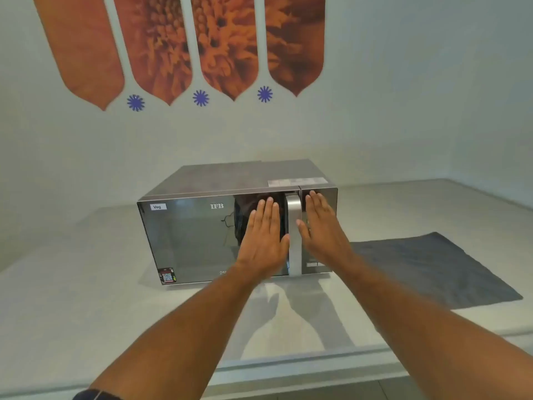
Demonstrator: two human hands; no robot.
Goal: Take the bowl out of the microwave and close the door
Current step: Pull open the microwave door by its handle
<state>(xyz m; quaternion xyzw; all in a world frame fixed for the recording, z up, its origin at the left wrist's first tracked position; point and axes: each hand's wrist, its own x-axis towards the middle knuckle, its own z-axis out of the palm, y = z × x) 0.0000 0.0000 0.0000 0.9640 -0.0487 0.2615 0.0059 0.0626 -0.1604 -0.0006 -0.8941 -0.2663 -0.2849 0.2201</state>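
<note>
A silver microwave (pixel 202 226) with a mirrored door stands on the white counter, its door closed. A vertical silver handle (pixel 293 235) runs down the door's right side. My left hand (pixel 264 238) is stretched out flat in front of the door, just left of the handle, fingers extended and holding nothing. To the right of the handle my right hand (pixel 323 229) is held flat over the control panel, also holding nothing. No bowl shows through the reflective door.
A dark grey cloth (pixel 438 269) lies flat on the counter (pixel 86 284) to the right of the microwave. The counter's front edge runs across the bottom. A wall with orange flower decals stands behind.
</note>
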